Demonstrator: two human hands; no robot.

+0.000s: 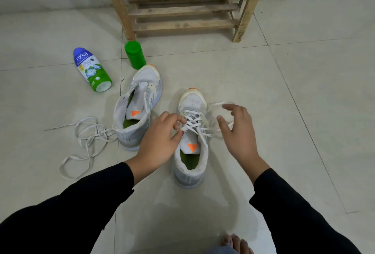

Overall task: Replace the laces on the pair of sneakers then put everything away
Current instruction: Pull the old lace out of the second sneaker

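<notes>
A: Sneakers, two of them, sit on the tiled floor (pixel 284 91) in front of a wooden rack (pixel 182 10). Where exactly are they?

B: The right sneaker (pixel 191 146) stands upright near the middle, toe pointing away, its white lace (pixel 192 121) criss-crossed through the eyelets. The left sneaker (pixel 138 107) is just to its left, leaning over, with only part of a lace through it.

A: And the hands?

B: The left hand (pixel 160 144) is at the near-left side of the laced sneaker, thumb and fingertips pinching the lace beside the tongue. The right hand (pixel 237 131) is just right of that sneaker with fingers spread and curled; blurred lace ends run past it, and I cannot tell whether it holds any.

A: Anything else on the floor?

B: A loose lace (pixel 81 142) lies tangled to the left of the leaning sneaker. Farther off, a blue, white and green bottle (pixel 91 68) lies on its side, and a green cap (pixel 135 54) stands by the rack's leg. A bare foot (pixel 235 243) shows at the near edge.
</notes>
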